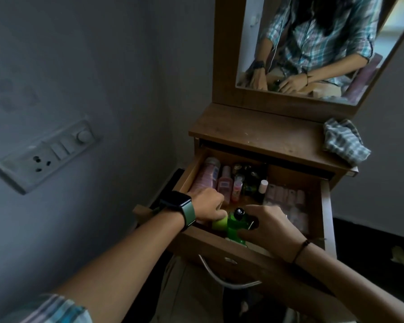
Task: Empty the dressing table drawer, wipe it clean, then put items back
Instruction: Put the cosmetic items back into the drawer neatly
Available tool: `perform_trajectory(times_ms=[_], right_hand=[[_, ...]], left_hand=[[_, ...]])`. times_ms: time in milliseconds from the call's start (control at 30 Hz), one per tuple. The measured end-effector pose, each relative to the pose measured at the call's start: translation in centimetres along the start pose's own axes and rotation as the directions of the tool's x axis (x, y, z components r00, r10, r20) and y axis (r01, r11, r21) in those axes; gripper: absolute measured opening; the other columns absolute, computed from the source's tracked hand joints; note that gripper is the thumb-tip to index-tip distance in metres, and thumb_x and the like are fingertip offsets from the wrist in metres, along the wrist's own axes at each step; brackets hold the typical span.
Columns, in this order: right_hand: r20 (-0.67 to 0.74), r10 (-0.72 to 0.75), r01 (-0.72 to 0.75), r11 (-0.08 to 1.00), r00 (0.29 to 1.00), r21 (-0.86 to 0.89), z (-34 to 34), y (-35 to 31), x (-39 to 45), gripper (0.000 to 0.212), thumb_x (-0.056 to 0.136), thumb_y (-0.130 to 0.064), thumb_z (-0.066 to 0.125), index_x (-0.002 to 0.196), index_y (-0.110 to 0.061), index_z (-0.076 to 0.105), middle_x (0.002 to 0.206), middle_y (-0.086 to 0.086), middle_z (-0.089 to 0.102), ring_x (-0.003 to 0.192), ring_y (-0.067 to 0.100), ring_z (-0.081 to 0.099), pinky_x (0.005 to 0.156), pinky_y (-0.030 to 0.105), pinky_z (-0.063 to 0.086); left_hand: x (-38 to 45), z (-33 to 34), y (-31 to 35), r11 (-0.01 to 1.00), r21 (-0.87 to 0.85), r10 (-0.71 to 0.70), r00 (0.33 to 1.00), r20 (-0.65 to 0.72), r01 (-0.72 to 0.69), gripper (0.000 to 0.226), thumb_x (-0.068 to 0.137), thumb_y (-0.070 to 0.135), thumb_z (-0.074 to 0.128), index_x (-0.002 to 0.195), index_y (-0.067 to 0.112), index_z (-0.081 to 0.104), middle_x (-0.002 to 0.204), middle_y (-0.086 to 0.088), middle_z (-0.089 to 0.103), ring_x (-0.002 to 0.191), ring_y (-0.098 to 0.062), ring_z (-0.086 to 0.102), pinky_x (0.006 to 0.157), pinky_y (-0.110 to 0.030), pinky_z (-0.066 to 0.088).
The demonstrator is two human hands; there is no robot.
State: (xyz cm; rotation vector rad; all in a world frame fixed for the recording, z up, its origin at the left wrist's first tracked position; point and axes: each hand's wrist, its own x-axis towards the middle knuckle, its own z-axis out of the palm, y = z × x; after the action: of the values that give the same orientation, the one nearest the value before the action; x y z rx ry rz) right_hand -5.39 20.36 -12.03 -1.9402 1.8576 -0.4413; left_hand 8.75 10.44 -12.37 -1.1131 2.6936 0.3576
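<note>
Fingers, left: my left hand (209, 207) reaches into the front left of the drawer, fingers (219, 214) curled down around a lime-green round-topped item (220, 223); it looks gripped, though the grip is partly hidden.
Fingers, right: my right hand (269, 223) is closed around the green bottle (236, 227) with a black cap, at the drawer's front edge.
Drawer: the drawer (325, 206) is pulled fully out under the tabletop (261, 134).
Contents, left section: pink bottles (224, 183) and dark bottles (250, 176) stand packed together, untouched.
Contents, right section: a row of pale pink tubes (287, 194) lies there, one white-capped bottle (263, 185) just beside the divider.
Cloth: a checked cloth (344, 141) sits crumpled on the right of the tabletop, well apart from my hands.
Progress: I judge emptying barely begun; nothing from the drawer sits on the tabletop.
Remaining: clear both sections, wipe with the cloth, then restock.
</note>
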Motion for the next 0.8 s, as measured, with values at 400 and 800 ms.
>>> perform_trajectory(times_ms=[400,800], right_hand=[[-0.043,0.014,-0.016,0.999,0.999,-0.034,1.4,0.9,2.7,0.031,0.076,-0.021,0.07,0.105,-0.013,0.065,0.099,0.006,0.069,0.082,0.019,0.063,0.068,0.024,0.048],[-0.05,-0.03,0.024,0.993,0.998,-0.116,2.2,0.8,2.5,0.036,0.079,-0.028,0.067,0.108,-0.015,0.051,0.109,0.002,0.055,0.082,0.012,0.047,0.065,0.02,0.035]], left_hand=[[0.4,0.6,-1.0,0.998,0.053,0.037,0.999,0.003,-0.038,0.044,0.079,0.027,0.069,0.112,0.01,0.047,0.118,-0.011,0.053,0.109,-0.028,0.051,0.087,-0.039,0.043],[0.5,0.8,-0.9,0.989,0.131,0.08,0.99,-0.118,-0.065,0.038,0.083,0.013,0.064,0.114,0.012,0.043,0.12,-0.011,0.049,0.11,-0.029,0.05,0.082,-0.039,0.044]])
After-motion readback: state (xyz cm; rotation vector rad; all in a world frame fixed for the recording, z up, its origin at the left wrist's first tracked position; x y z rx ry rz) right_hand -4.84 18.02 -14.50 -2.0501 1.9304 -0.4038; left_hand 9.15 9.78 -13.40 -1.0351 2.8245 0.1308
